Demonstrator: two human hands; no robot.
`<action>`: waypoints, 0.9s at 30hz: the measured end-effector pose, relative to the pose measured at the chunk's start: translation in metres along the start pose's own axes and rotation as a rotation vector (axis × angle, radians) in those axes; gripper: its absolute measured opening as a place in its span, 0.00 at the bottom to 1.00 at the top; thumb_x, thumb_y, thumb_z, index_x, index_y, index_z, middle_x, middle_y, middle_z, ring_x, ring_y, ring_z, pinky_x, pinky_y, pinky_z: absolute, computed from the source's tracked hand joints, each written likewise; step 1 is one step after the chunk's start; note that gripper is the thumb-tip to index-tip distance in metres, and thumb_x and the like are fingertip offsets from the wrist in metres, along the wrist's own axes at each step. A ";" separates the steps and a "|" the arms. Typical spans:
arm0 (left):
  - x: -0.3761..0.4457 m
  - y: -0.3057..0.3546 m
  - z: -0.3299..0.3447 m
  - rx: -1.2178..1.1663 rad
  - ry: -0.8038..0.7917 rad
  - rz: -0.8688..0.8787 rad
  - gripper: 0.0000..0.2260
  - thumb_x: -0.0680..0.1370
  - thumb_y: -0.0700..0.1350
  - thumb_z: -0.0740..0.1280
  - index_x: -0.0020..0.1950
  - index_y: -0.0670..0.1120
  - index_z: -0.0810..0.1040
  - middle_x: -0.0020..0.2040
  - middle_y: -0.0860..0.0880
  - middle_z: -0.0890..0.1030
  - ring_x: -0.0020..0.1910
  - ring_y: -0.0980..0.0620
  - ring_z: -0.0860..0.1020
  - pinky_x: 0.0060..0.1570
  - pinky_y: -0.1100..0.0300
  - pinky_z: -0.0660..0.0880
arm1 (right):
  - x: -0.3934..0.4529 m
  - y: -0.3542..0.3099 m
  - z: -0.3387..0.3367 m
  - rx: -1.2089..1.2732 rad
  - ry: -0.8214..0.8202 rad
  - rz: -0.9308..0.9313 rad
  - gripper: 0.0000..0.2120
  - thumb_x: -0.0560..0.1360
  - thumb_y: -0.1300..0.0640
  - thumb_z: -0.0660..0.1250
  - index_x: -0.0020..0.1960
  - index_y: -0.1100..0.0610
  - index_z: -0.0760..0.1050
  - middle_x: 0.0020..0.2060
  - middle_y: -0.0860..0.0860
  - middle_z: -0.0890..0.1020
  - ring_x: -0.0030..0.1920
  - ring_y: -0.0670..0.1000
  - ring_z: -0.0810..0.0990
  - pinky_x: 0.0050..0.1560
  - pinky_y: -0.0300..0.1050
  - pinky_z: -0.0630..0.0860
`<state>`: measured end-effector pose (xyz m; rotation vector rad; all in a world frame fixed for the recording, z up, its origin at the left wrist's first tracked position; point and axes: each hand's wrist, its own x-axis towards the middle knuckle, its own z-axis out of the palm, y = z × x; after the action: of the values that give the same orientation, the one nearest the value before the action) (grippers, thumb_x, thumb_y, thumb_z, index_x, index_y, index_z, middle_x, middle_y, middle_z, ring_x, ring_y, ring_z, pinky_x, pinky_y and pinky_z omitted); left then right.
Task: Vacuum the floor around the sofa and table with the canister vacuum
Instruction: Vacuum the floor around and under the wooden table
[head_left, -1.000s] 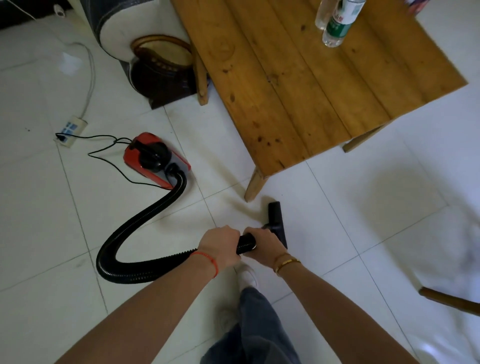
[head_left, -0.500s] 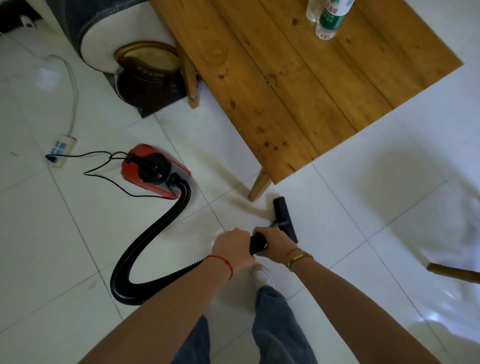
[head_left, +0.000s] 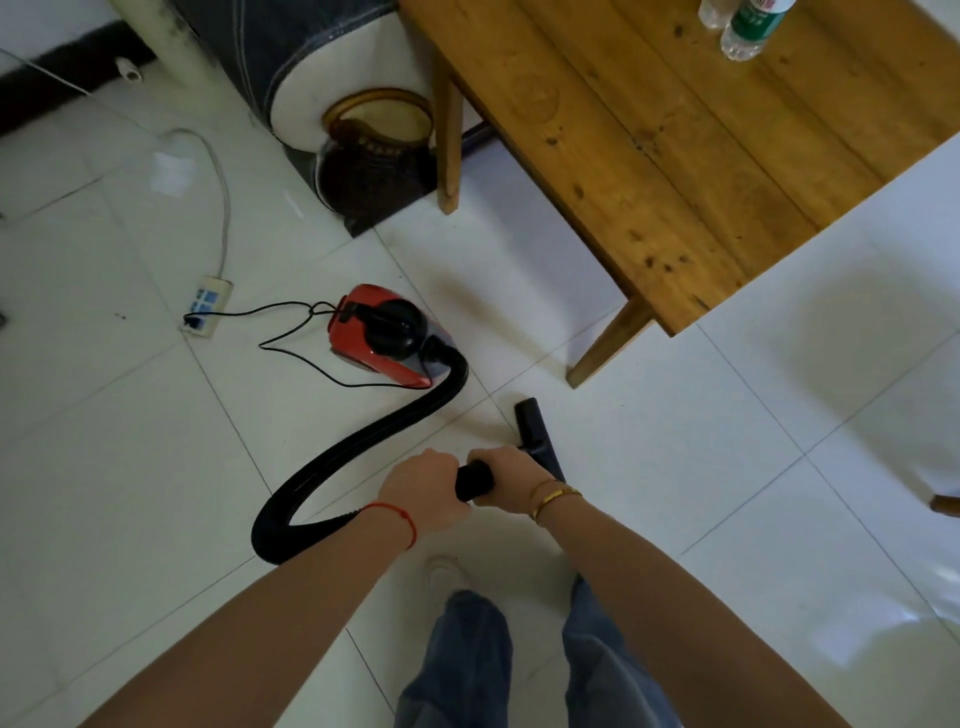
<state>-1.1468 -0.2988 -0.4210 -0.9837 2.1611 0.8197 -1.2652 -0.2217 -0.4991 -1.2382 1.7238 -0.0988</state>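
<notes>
The red canister vacuum (head_left: 384, 338) sat on the glossy white tile floor (head_left: 130, 441), its ribbed black hose (head_left: 332, 467) looping back to both hands: left hand (head_left: 423, 491) and right hand (head_left: 506, 480) curled around the handle, nozzle (head_left: 537, 434) on the tiles near the knotty plank surface (head_left: 675, 135). The sofa (head_left: 301, 67) stood beyond.

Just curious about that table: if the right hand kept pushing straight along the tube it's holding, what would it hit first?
Probably the table leg: right hand aims the nozzle that way, though depth is unclear.
</notes>
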 end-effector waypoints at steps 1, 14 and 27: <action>-0.003 -0.010 -0.001 -0.013 0.002 -0.011 0.04 0.71 0.45 0.67 0.41 0.48 0.73 0.31 0.53 0.72 0.28 0.56 0.70 0.29 0.65 0.68 | 0.005 -0.009 0.004 -0.010 -0.005 -0.010 0.08 0.70 0.60 0.70 0.46 0.55 0.73 0.44 0.54 0.82 0.47 0.54 0.79 0.51 0.51 0.77; 0.011 -0.057 -0.018 -0.231 0.044 -0.132 0.08 0.73 0.47 0.68 0.44 0.45 0.73 0.36 0.50 0.74 0.33 0.52 0.75 0.29 0.62 0.69 | 0.069 -0.046 -0.018 -0.187 -0.085 -0.123 0.10 0.70 0.61 0.71 0.50 0.58 0.74 0.45 0.56 0.82 0.48 0.56 0.79 0.52 0.51 0.76; 0.096 -0.016 -0.092 -0.505 0.097 -0.283 0.07 0.73 0.45 0.67 0.49 0.45 0.77 0.33 0.50 0.77 0.27 0.53 0.74 0.29 0.61 0.74 | 0.161 -0.023 -0.131 -0.431 -0.239 -0.288 0.10 0.72 0.59 0.70 0.52 0.56 0.74 0.48 0.56 0.80 0.49 0.57 0.79 0.51 0.50 0.76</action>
<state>-1.2101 -0.4152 -0.4394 -1.5656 1.8614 1.2240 -1.3471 -0.4129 -0.5225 -1.7348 1.3901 0.2556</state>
